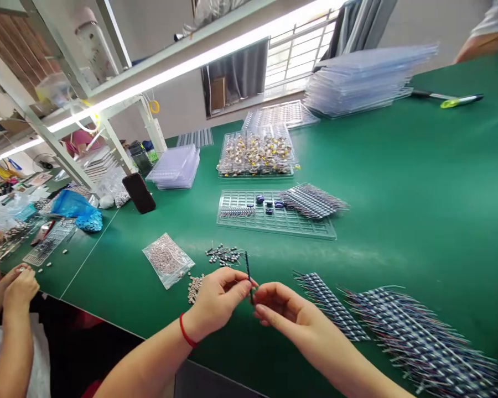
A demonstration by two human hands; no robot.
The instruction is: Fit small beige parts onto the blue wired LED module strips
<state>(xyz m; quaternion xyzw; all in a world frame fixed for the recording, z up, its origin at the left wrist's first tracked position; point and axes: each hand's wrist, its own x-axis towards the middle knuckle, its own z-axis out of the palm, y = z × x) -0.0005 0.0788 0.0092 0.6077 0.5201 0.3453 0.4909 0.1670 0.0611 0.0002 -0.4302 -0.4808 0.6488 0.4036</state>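
My left hand (218, 296), with a red string round the wrist, pinches a thin dark strip (248, 265) that stands nearly upright. Close against the strip's lower end is my right hand (288, 309), its thumb and fingers curled together. Whatever lies between those fingertips is too small to make out. Just beyond my left hand are a pile of small black parts with wire legs (224, 255) and a scatter of small pale beads (194, 287). Rows of dark wired parts in strips (332, 304) lie beside my right hand, with a larger stack of such strips (423, 337) further right.
Ahead lies a clear plastic tray (274, 229) bearing dark blocks and more strips. Behind it stands a tray of white and yellow parts (257, 155). A bag of beads (168, 260), a phone (139, 193) and stacked clear trays (357, 83) surround these. A co-worker's hands (20, 287) are at left.
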